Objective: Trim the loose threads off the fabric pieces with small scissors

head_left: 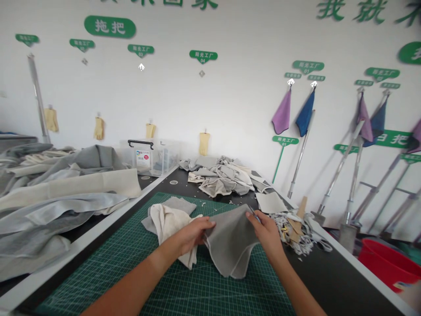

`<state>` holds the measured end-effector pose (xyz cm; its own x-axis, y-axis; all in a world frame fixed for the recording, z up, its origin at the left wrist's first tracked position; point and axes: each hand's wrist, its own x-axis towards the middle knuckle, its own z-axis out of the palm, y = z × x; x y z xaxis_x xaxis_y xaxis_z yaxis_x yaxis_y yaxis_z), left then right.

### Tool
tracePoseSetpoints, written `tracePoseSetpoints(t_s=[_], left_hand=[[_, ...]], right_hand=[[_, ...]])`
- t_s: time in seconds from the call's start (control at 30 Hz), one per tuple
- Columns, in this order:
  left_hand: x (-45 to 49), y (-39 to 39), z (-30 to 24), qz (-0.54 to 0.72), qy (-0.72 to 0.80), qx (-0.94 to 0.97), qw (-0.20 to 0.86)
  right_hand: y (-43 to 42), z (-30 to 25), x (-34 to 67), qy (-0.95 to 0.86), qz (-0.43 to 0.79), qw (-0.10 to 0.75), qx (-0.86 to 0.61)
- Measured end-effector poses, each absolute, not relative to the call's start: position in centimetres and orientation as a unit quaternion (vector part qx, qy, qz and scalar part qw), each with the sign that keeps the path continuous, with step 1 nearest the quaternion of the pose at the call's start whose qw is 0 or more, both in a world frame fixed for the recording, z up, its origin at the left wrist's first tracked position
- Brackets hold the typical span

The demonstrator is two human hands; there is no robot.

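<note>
A grey cloth piece (230, 243) is held up over the green cutting mat (131, 263). My left hand (192, 235) pinches its left edge, fingers closed on the fabric. My right hand (268, 232) grips its upper right corner and also holds a small pair of scissors (254, 214) whose blades poke out above the fingers. A cream cloth (169, 226) lies under my left hand, on top of another grey piece (179, 204).
Large grey and cream fabric sheets (59, 197) are piled at left. A heap of cut pieces (220, 175) and a clear plastic box (149, 156) stand farther back. Scraps (296, 228) lie at right. A red bucket (384, 263) and mops (345, 175) stand beyond the table's right edge.
</note>
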<state>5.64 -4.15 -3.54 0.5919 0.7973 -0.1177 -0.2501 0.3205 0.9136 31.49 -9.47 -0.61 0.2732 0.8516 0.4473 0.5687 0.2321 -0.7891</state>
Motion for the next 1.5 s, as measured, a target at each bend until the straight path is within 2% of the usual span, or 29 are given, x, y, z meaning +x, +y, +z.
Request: tracePoseSetpoints(t_s=[0.1, 0.3, 0.57, 0.7, 1.5], left_hand=[[5.2, -3.7, -3.4, 0.374, 0.268, 0.471, 0.753], [4.8, -3.0, -4.0, 0.396, 0.257, 0.43, 0.77], [5.1, -2.0, -5.2, 0.319, 0.332, 0.386, 0.8], [4.8, -1.6, -5.1, 0.283, 0.308, 0.4, 0.815], [4.8, -1.1, -5.8, 0.275, 0.292, 0.407, 0.821]], right_hand=[[-9.8, -0.5, 31.3, -0.615, 0.082, 0.495, -0.608], [-9.6, -1.3, 31.2, -0.634, 0.066, 0.474, -0.607], [-8.1, -3.9, 31.8, -0.635, 0.085, 0.425, -0.639], [-7.5, -5.3, 32.0, -0.648, 0.107, 0.402, -0.638], [-7.1, -5.9, 32.2, -0.653, 0.112, 0.41, -0.627]])
